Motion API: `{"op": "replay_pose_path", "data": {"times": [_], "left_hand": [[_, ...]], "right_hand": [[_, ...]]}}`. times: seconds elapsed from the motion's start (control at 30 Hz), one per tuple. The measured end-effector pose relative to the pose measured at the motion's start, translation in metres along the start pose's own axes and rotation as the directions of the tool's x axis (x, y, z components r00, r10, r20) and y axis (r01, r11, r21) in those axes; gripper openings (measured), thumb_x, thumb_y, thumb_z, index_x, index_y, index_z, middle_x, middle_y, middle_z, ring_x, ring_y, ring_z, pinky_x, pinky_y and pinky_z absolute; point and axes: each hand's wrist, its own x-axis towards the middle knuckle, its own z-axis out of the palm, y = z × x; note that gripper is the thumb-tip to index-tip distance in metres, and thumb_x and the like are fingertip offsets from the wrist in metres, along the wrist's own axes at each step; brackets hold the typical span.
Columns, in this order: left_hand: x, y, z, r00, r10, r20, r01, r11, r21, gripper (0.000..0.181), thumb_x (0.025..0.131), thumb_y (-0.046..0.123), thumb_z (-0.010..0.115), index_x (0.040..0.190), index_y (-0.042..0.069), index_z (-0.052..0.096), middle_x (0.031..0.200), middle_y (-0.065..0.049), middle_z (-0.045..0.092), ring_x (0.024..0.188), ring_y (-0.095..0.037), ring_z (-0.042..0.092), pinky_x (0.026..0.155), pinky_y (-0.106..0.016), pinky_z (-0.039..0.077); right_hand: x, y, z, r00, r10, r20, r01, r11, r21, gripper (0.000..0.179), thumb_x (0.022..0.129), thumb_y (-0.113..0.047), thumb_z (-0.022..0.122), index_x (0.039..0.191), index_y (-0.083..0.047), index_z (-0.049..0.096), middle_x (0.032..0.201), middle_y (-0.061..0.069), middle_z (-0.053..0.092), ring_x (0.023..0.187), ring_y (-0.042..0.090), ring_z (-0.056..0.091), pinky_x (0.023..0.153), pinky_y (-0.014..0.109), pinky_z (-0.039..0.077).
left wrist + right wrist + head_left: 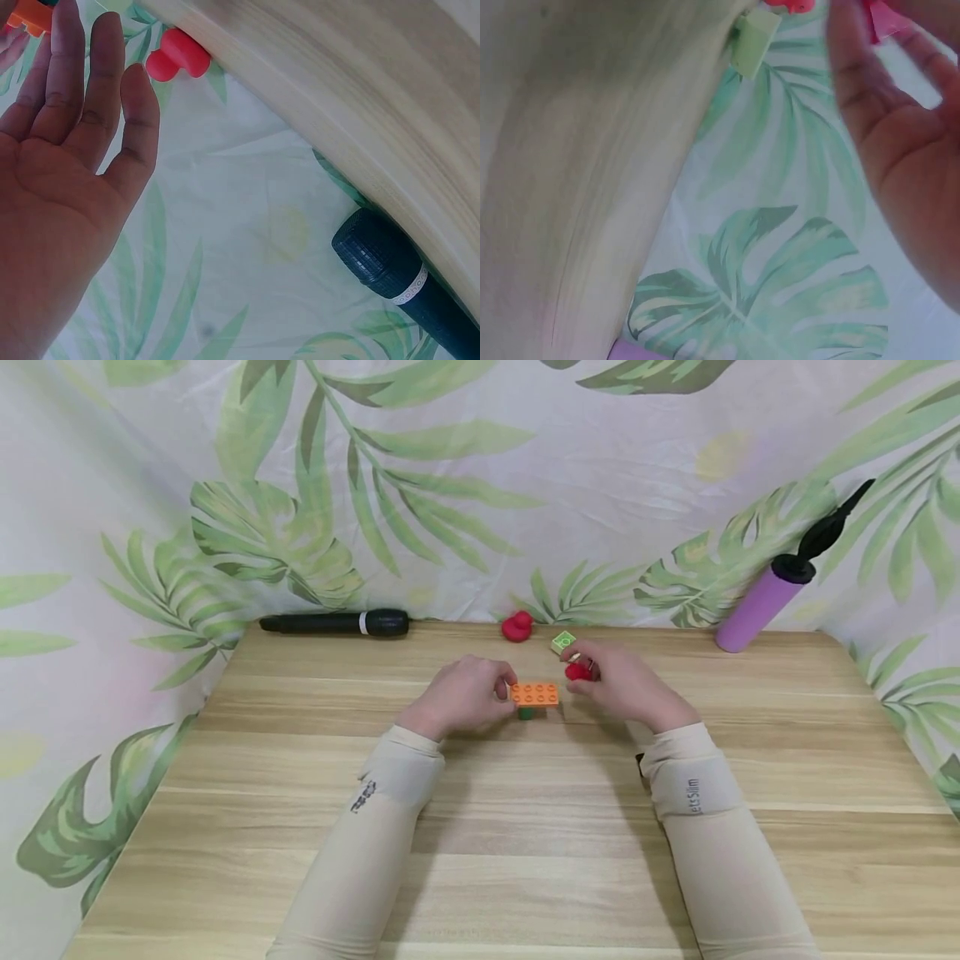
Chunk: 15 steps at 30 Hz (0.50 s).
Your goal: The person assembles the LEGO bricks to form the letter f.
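The left hand (467, 695) pinches the left end of a flat orange plastic toy brick with round bumps on top (534, 695); a bit of a dark green plastic piece (527, 713) peeks out right under it; the right hand (626, 683) has its fingers curled around a small bright red plastic piece (577, 672), near the orange brick's right end; both are over the middle of the striped, light brown wooden tabletop (495, 843); a square light green plastic brick (564, 642) is just past the right fingers; a little red toy duck (517, 627) sits to its left, near the back edge; a long black microphone with a white ring (387, 623) lies farther left.
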Motion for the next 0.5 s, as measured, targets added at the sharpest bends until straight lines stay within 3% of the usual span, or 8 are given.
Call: {"op": "replay_pose_path", "data": {"times": [0.2,0.33,0.5], "left_hand": [[-0.001,0.000,-0.001,1.000,0.001,-0.003,-0.001,1.000,0.000,0.032,0.094,0.027,0.076,0.122,0.013,0.073,0.098,0.003,0.071,0.089,-0.017,0.064,0.081,-0.036,0.054],[-0.002,0.000,-0.001,1.000,0.004,-0.003,-0.004,1.000,-0.002,0.031,0.094,0.027,0.076,0.122,0.012,0.073,0.097,0.002,0.071,0.088,-0.017,0.064,0.081,-0.036,0.054],[-0.002,0.001,-0.002,1.000,0.012,-0.001,-0.012,1.000,-0.004,0.031,0.094,0.027,0.076,0.121,0.012,0.073,0.097,0.002,0.072,0.088,-0.017,0.064,0.081,-0.035,0.054]], "right_hand": [[-0.001,-0.005,-0.005,0.994,-0.035,-0.107,0.039,0.999,0.035,0.026,0.101,-0.013,0.072,0.126,-0.007,0.070,0.106,0.011,0.075,0.092,0.025,0.069,0.084,0.044,0.057],[-0.002,-0.008,-0.005,0.986,-0.037,-0.160,0.048,0.997,0.067,0.023,0.105,-0.014,0.067,0.128,-0.009,0.066,0.097,0.010,0.074,0.085,0.025,0.069,0.076,0.040,0.055],[-0.002,-0.011,-0.006,0.982,-0.031,-0.186,0.056,0.990,0.131,0.029,0.100,-0.005,0.070,0.129,-0.007,0.068,0.109,0.016,0.074,0.095,0.030,0.073,0.086,0.045,0.060]]}}
